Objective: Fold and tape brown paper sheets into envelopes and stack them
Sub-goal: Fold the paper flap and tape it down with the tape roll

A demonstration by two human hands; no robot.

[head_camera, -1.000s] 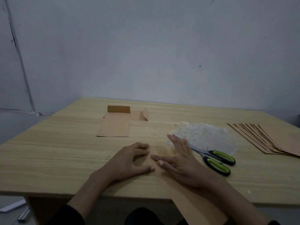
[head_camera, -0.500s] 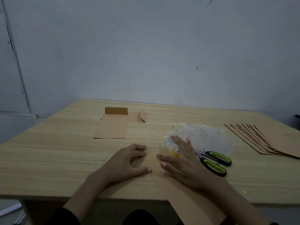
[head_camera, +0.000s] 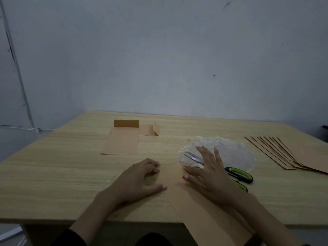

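Observation:
A long brown paper sheet (head_camera: 204, 215) lies across the table's near edge and hangs over it toward me. My left hand (head_camera: 138, 181) rests on its far end with fingers curled and thumb laid flat along the fold. My right hand (head_camera: 211, 176) lies flat on the sheet with straight, spread fingers reaching over a small tape roll (head_camera: 196, 165). A fanned stack of brown sheets (head_camera: 291, 153) sits at the right. A folded envelope with an upright flap (head_camera: 122, 139) lies at the far left-middle, and a second one (head_camera: 150, 129) is behind it.
Green-handled scissors (head_camera: 237, 174) lie partly under my right hand on a crinkled clear plastic sheet (head_camera: 229, 150). The wooden table (head_camera: 53, 171) ends at a grey wall behind. The near table edge runs under my forearms.
My right hand has slid forward and right along the sheet, uncovering the tape roll. My left hand stays pressed at the fold.

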